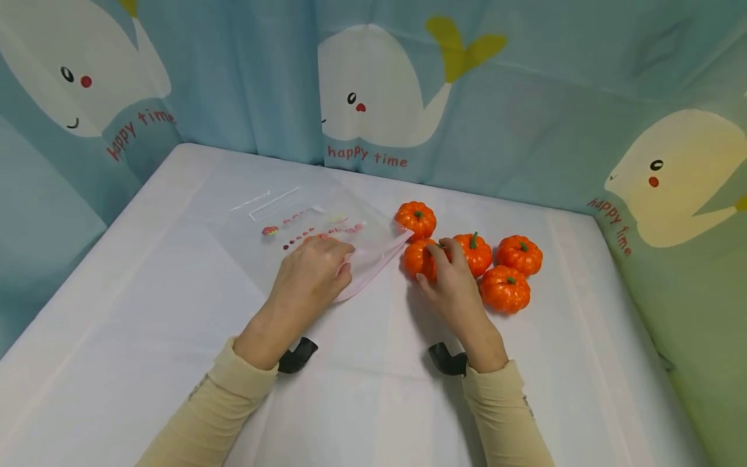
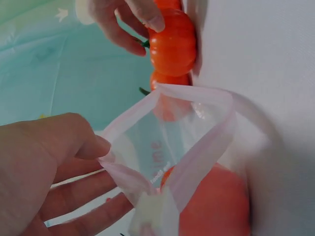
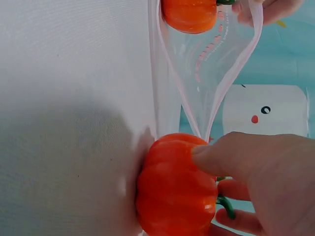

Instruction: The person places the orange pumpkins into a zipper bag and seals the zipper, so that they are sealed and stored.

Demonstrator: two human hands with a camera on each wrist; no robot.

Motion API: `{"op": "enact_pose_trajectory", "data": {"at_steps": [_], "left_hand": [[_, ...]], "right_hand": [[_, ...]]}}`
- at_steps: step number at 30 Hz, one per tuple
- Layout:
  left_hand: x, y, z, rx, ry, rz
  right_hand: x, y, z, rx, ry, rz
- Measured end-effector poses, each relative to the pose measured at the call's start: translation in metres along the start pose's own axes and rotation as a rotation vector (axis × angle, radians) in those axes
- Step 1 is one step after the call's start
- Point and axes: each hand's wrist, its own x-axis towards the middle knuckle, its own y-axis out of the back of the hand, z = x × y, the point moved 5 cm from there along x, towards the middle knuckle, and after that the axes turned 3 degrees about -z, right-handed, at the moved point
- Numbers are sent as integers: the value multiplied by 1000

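Note:
A clear plastic bag (image 1: 370,261) with a pink rim and printed red marks lies on the table, its mouth held apart toward the right. My left hand (image 1: 315,269) pinches the rim between thumb and fingers. Inside the bag, an orange toy pumpkin (image 2: 214,204) shows through the plastic in the left wrist view. My right hand (image 1: 454,285) grips another orange pumpkin (image 3: 177,189) just right of the bag's mouth, thumb on one side and fingers near its green stem. A pumpkin (image 1: 416,219) sits behind it, close to the bag's corner.
More orange pumpkins, among them one at the front (image 1: 506,290) and one at the right (image 1: 519,255), stand beside my right hand. The white-covered table (image 1: 362,402) meets a blue curtain (image 1: 245,78) with whale prints at the back and sides.

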Motion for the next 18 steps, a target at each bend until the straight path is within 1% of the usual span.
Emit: {"op": "enact_pose_trajectory", "data": {"at_steps": [3, 8, 10, 13, 18], "left_hand": [[-1, -1, -1, -9, -9, -4], [-2, -3, -4, -2, -16, -8], [-2, -4, -4, 9, -18, -12], [-1, -4, -4, 22, -15, -18], [1, -3, -5, 27, -4, -25]], "right_hand": [[0, 1, -2, 0, 1, -2], [0, -4, 0, 32, -39, -61], [-1, -6, 0, 46, -49, -70], [-2, -4, 0, 50, -36, -61], [-3, 7, -7, 47, 1, -34]]}}
